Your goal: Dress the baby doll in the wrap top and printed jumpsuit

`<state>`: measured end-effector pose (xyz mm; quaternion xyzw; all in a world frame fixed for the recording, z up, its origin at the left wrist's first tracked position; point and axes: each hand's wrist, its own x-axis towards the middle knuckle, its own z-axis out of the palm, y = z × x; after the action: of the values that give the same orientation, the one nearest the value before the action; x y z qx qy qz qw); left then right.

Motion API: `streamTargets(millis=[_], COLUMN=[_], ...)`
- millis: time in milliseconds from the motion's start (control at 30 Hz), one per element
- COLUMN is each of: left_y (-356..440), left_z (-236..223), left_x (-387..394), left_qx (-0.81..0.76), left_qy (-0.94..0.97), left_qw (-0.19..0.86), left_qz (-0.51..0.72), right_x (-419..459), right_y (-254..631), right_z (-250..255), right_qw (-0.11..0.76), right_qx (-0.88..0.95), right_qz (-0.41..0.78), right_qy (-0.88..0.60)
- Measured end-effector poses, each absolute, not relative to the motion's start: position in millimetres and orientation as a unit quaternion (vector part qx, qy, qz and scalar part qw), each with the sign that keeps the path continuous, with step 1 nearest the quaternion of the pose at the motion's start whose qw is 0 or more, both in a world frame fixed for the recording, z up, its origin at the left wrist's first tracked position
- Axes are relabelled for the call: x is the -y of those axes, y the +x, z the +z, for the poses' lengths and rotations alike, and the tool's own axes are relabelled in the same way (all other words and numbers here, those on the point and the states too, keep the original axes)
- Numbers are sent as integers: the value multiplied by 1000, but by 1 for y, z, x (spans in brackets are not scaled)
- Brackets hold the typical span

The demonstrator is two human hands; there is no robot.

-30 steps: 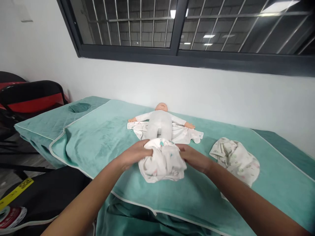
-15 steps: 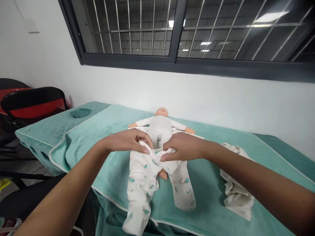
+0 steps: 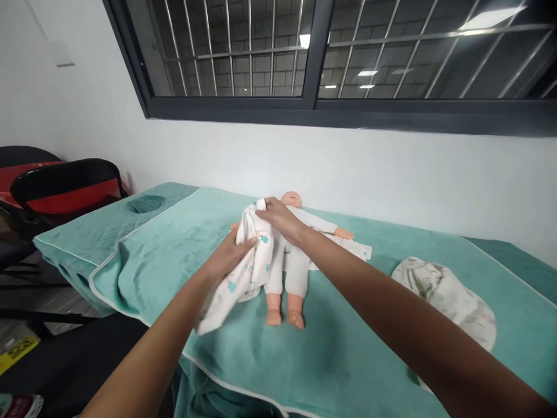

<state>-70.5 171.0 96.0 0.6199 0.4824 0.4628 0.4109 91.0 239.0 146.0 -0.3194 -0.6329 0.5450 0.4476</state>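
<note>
Holding the printed garment (image 3: 250, 271) at nine o'clock from the doll (image 3: 298, 276), the left hand (image 3: 230, 254) pinches its side, the right hand (image 3: 281, 219) its top edge; even tension between them should prevent twisting.

I can see teal prints scattered on the white garment (image 3: 260, 247), faint green ones on the white cloth (image 3: 450, 299), and plain white on the doll (image 3: 296, 273). The sheet (image 3: 174, 244) is teal, trimmed white, the wall (image 3: 304, 159) white, 2 chairs (image 3: 78, 197) red and black.

Doll (image 3: 296, 273) partly hidden behind printed garment (image 3: 257, 264); red-and-white object (image 3: 21, 406) cut off.
</note>
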Motion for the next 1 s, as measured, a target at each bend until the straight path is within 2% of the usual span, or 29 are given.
streamTargets(millis=[67,200,333,433,500,600,767,867,1000], left_y=[-71,-78,-73,-54,-39,-18,6,10,-9], left_z=[74,45,47,60,67,68,56,57,80], left_x=[-179,-202,-208,-200,-197,-202,-219,-224,-234], left_qx=[-548,-681,-671,-624,-609,-605,-445,-393,-392], left_qy=[576,512,569,629,642,580,390,333,326], left_qw=[402,274,200,156,236,434,699,736,726], left_qz=[454,445,431,436,402,331,402,439,462], right_x=[-251,-272,-302,-328,-346,-373,-402,-408,-416], right_y=[98,126,164,196,215,234,234,230,215], right_z=[125,104,100,89,78,65,69,84,114], right_qw=[439,470,487,464,432,368,283,238,192], right_qx=[626,601,595,602,608,622,658,680,683], right_qz=[536,490,397,317,285,285,341,400,473], right_qy=[-359,-422,-501,-566,-601,-629,-609,-567,-522])
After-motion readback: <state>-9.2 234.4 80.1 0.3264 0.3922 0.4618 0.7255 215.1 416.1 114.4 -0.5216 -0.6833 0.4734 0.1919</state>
